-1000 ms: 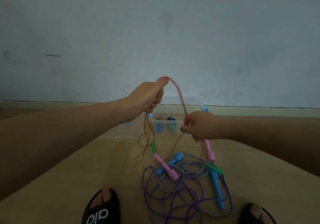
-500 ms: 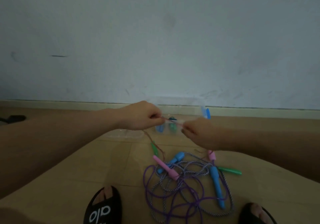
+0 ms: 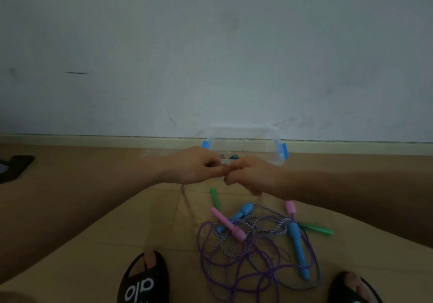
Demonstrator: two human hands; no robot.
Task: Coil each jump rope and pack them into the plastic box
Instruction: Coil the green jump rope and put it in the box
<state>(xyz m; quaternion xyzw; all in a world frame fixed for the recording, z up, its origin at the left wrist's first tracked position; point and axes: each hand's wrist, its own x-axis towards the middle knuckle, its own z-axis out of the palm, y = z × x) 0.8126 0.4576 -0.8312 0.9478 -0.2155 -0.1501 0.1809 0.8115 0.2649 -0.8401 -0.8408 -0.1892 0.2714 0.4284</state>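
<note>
at centre frame, the left hand (image 3: 194, 169) and right hand (image 3: 248, 176) meet, both pinching a thin pink rope (image 3: 188, 206). behind them sits the clear plastic box (image 3: 278, 152); tangled jump ropes (image 3: 257, 255) lie lower centre.

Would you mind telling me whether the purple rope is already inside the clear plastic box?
No, the purple rope lies tangled on the floor, well short of the clear plastic box.

Black slides (image 3: 143, 279) (image 3: 351, 288) on tan tiled floor (image 3: 93, 244); pale scuffed wall (image 3: 210, 56); dark object (image 3: 14, 166) far left.
</note>
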